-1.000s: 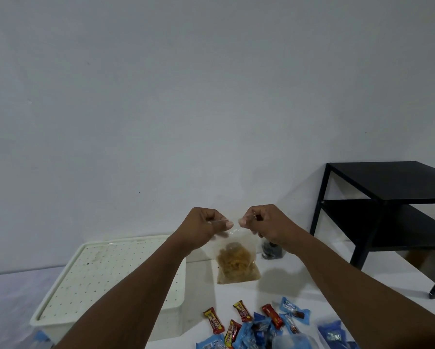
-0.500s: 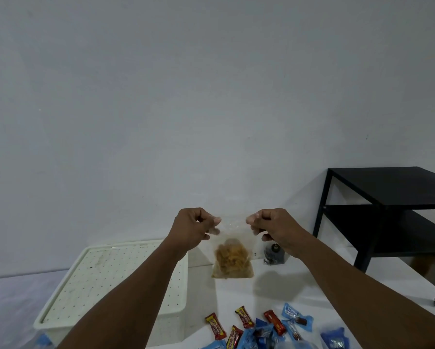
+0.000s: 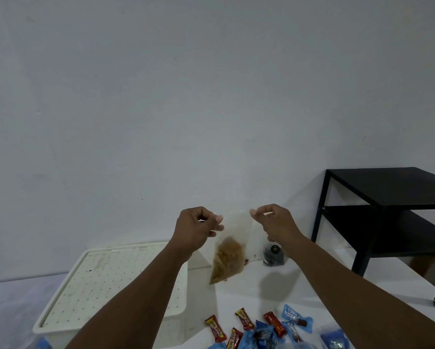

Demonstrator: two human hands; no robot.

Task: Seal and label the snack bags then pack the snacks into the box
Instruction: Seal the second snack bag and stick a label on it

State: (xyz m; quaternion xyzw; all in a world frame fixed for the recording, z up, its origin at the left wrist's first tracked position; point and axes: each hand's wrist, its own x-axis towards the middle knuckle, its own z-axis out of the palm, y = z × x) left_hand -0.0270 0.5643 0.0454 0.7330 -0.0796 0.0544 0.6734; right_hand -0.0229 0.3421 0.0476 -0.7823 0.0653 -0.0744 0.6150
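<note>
A clear plastic snack bag (image 3: 230,255) with orange-brown snacks in its lower part hangs in the air in front of the wall. My left hand (image 3: 197,227) pinches its top left corner and my right hand (image 3: 274,222) pinches its top right corner, stretching the top edge between them. The bag hangs tilted, its bottom swung to the left. The white perforated box (image 3: 105,290) with its lid on stands on the floor at the lower left, below my left forearm. Red, yellow and blue wrapped snacks (image 3: 261,328) lie scattered at the bottom edge.
A black two-shelf side table (image 3: 387,210) stands at the right against the wall. A small dark object (image 3: 273,254) sits on the white floor by the wall, behind my right wrist. More blue packets (image 3: 334,340) lie at the lower right.
My hands have moved apart along the bag's top edge and risen slightly. The bag's bottom has swung to the left.
</note>
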